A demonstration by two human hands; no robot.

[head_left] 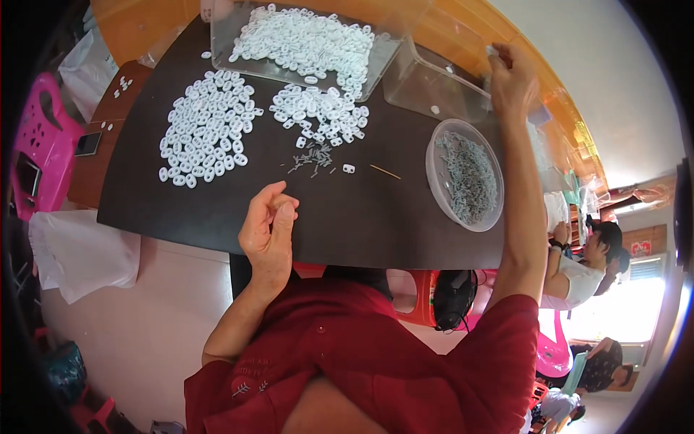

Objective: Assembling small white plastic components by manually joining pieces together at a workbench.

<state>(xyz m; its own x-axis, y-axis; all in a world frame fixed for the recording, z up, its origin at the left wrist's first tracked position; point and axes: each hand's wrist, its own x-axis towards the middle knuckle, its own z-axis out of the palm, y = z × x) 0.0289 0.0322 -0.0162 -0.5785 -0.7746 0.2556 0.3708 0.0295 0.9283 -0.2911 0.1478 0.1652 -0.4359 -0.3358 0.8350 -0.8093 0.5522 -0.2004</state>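
Observation:
My right hand (513,79) is raised at the far right, above the end of a clear plastic bin (416,94). Its fingers are closed, with a small white piece (492,50) at the fingertips. Over the near edge of the table my left hand (267,235) has its fingers curled and thumb pressed in; whatever it holds, if anything, is hidden. Beyond it lie small grey pins (316,155), a single white two-holed piece (348,168) and a thin wooden stick (385,171). Two piles of white oval two-holed pieces (206,130) (318,112) spread farther back.
A clear tray (224,58) heaped with white pieces stands at the back. On the right, a round plastic tub (437,177) of grey pins sits beside my right forearm. A phone (88,144) lies on a brown side table at left. Other people (578,282) sit at right.

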